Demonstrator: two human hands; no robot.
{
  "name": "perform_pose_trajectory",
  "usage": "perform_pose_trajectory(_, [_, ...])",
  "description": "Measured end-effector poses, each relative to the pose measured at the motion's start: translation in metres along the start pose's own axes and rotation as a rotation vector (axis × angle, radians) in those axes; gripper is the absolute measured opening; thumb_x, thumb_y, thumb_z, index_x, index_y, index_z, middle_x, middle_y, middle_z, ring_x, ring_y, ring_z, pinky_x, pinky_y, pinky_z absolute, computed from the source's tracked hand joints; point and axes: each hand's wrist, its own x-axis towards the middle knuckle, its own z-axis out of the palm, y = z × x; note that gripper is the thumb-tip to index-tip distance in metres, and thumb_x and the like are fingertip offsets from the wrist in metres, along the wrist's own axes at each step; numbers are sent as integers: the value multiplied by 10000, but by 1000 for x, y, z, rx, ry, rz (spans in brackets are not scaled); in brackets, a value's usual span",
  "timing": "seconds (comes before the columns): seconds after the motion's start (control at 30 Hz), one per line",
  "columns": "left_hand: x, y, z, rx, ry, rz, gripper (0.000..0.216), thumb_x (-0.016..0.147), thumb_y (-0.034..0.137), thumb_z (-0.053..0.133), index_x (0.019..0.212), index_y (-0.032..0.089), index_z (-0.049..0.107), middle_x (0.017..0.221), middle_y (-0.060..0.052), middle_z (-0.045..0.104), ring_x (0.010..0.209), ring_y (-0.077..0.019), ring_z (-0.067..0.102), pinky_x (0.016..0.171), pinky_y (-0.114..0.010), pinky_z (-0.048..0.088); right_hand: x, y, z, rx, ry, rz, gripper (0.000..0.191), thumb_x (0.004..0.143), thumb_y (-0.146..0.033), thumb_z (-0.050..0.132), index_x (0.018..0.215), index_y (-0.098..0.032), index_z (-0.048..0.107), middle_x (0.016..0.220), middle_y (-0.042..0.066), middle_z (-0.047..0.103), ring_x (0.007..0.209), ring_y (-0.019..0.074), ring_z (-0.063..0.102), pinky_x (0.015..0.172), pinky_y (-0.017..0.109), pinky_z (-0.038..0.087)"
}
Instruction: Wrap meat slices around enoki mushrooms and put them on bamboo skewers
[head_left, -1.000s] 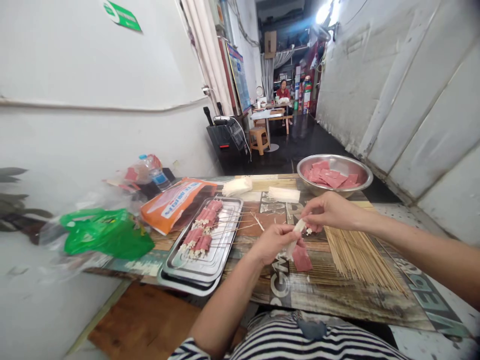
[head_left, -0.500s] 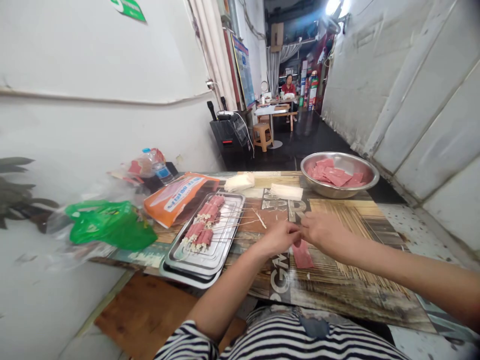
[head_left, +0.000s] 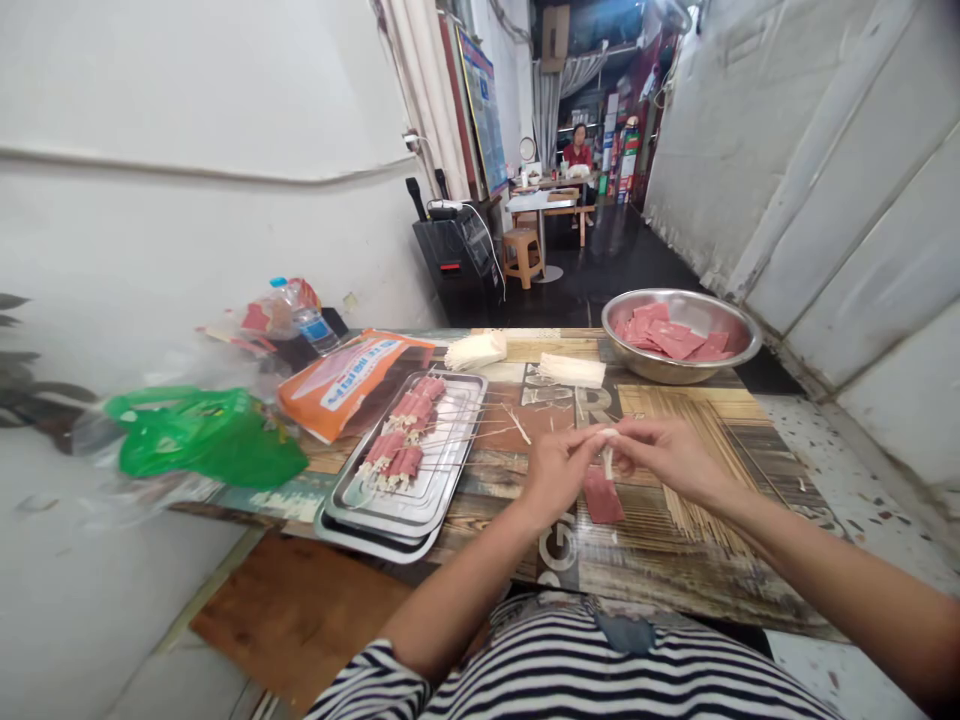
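My left hand [head_left: 553, 470] and my right hand [head_left: 664, 452] meet over the table, both pinched on a small white bundle of enoki mushrooms [head_left: 607, 448]. Just below them a pink meat slice [head_left: 602, 498] lies flat on the table. To the left, a metal tray [head_left: 375, 515] holds several meat-wrapped mushroom rolls on skewers [head_left: 409, 435]. A steel bowl [head_left: 726, 358] at the back right holds more pink meat slices [head_left: 670, 338]. A heap of bamboo skewers [head_left: 716, 440] lies under my right wrist.
Two white mushroom piles [head_left: 475, 349] [head_left: 572, 369] sit at the table's far side. An orange bag [head_left: 347, 380], a green plastic bag [head_left: 202, 437] and a water bottle [head_left: 309, 322] crowd the left end by the wall. A person sits at a distant table [head_left: 577, 150].
My hands came together from apart, dropped toward the meat slice, then lifted slightly with the white bundle between them. The camera view shifted a little.
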Motion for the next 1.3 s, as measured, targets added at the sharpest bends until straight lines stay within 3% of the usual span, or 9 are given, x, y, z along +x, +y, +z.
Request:
perform_pose_trajectory(0.13, [-6, -2, 6, 61, 31, 57, 289, 911, 290, 540, 1137, 197, 694, 1103, -43, 720, 948, -198, 689, 861, -320, 541, -1, 19, 20, 341, 130, 87, 432, 618, -540, 785, 823, -165, 720, 704, 23, 682, 610, 138, 629, 654, 302, 560])
perform_pose_trajectory(0.27, [-1, -10, -3, 232, -60, 186, 229, 891, 215, 569, 1048, 205, 735, 939, -49, 751, 823, -169, 676, 776, -286, 543, -2, 36, 30, 550, 95, 140, 379, 603, -478, 823, 776, -168, 692, 727, 18, 693, 659, 132, 656, 703, 291, 564])
perform_pose_trajectory(0.4, [1, -19, -11, 275, -169, 208, 180, 866, 211, 620, 982, 230, 757, 824, -31, 728, 752, -140, 648, 718, -248, 525, -3, 47, 23, 531, 4, 195, 358, 638, -463, 810, 741, -153, 663, 725, 40, 708, 669, 139, 664, 679, 277, 543])
perform_pose_trajectory(0.63, [-23, -43, -5, 138, -112, 70, 124, 793, 251, 720, 899, 215, 774, 890, -51, 749, 809, -160, 688, 770, -276, 558, -18, 70, 14, 297, -73, 196, 347, 654, -467, 784, 738, -144, 691, 704, 36, 702, 604, 127, 616, 622, 271, 505])
perform_pose_trajectory(0.73, [-34, -56, -5, 221, -144, 144, 112, 823, 263, 691, 877, 212, 773, 875, -50, 752, 807, -159, 694, 763, -279, 565, -26, 80, 16, 82, -87, 47, 318, 755, -474, 700, 774, -157, 711, 744, 50, 717, 660, 158, 645, 642, 286, 507])
perform_pose_trajectory(1.0, [-42, -69, -9, 605, -244, 559, 281, 966, 270, 462, 963, 167, 724, 1015, -102, 722, 916, -181, 668, 787, -325, 553, -33, 99, 19, -415, -10, -626, 204, 934, -246, 506, 923, -224, 709, 963, 45, 732, 911, 167, 666, 863, 333, 508])
perform_pose_trajectory(1.13, [-41, -62, -9, 758, -402, 554, 346, 997, 281, 372, 992, 133, 684, 1019, -124, 703, 949, -200, 642, 818, -357, 539, -37, 110, 20, -613, 3, -749, 234, 954, -203, 452, 946, -212, 686, 1019, 61, 712, 952, 170, 639, 872, 345, 509])
perform_pose_trajectory(1.3, [-47, -58, -15, 932, -557, 602, 329, 999, 275, 352, 1145, 107, 594, 1117, -140, 649, 1025, -214, 610, 906, -379, 515, -42, 117, 18, -866, -115, -791, 278, 966, -194, 389, 1013, -174, 662, 1032, 96, 692, 978, 191, 611, 901, 379, 496])
